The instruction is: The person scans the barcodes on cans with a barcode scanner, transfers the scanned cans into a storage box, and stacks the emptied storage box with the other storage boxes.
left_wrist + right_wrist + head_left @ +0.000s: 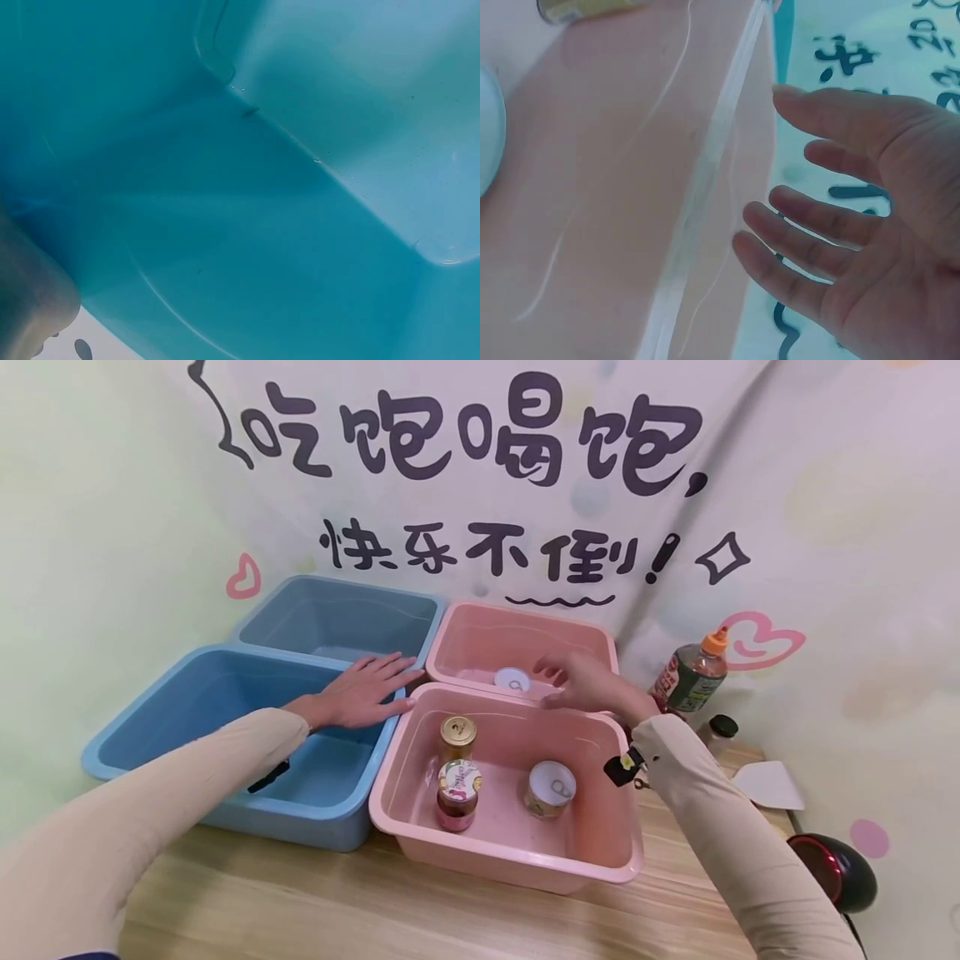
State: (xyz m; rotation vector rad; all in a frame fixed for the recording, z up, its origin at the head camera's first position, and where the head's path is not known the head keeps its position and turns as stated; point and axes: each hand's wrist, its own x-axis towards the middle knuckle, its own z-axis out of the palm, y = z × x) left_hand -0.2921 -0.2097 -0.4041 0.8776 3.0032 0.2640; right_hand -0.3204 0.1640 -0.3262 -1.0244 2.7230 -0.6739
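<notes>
Right hand (pixel 583 683), right of centre in the head view: hovering around the near edge of the rear pink bin (pixel 480 639). Fingers are parting and curving loosely, thumb standing away; nothing is sitting between them. Whether it is brushing the rim, I cannot tell.

Nearest thing: a can with a pull ring (pixel 512 679), lying just left of those fingertips, inside the rear bin. Only its pale lid is showing; the bin's edge is hiding the body.

Left hand (pixel 362 695), left of centre: resting across the right-hand rim of the front blue bin (pixel 300 829), fingers spreading wide, holding nothing.

Lower middle, the front pink bin (pixel 517 866) is holding a gold-lidded jar (pixel 458 737), a jar with a patterned lid (pixel 458 793) and a second can (pixel 551 789).

Handling, my judgement: the rear can is probably metal, stiff, fairly weighty if full, hardly fragile. Its smooth side may be slipping under light fingers. Best hold: from above, thumb and fingers opposing just below the lid's edge, leaving the ring alone. The bin wall is crowding the near side.
</notes>
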